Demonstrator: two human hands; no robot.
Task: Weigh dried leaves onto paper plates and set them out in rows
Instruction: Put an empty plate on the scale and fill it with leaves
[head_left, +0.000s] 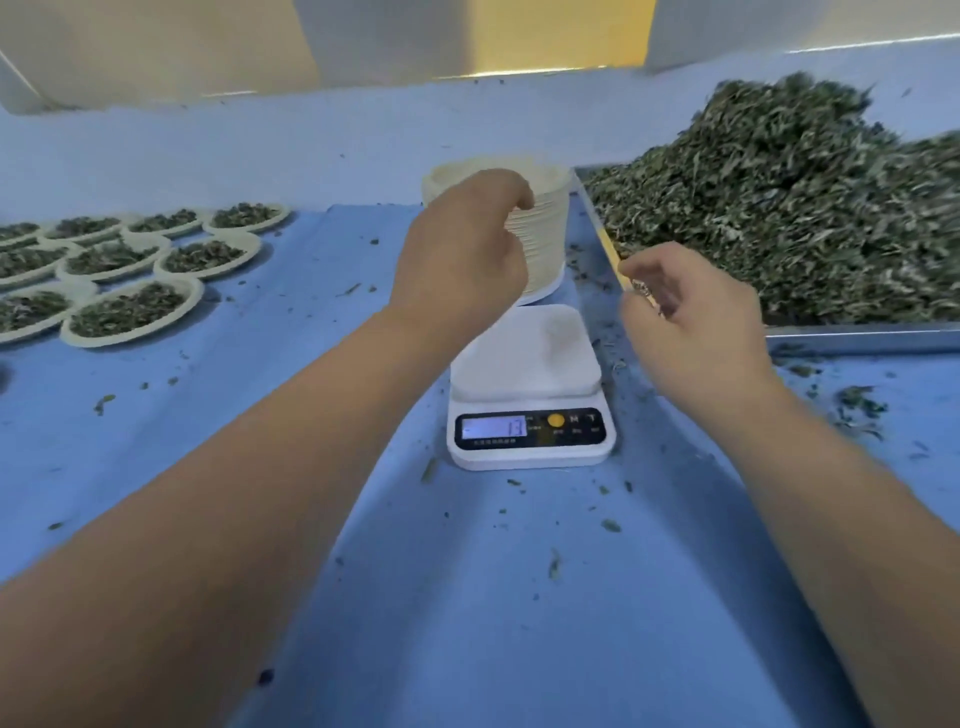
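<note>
A tall stack of white paper plates (545, 218) stands behind the white digital scale (527, 384), whose platform is bare and whose display reads 13. My left hand (462, 254) grips the top of the stack with curled fingers. My right hand (691, 322) hovers right of the scale, fingers loosely curled, a few leaf bits between the fingertips. A large heap of dried green leaves (789, 202) fills a metal tray (857, 335) at the right. Several filled plates (130, 312) lie in rows at the left.
A blue cloth (467, 597) covers the table, with loose leaf scraps scattered on it, mostly near the tray's front corner. A pale wall runs along the back.
</note>
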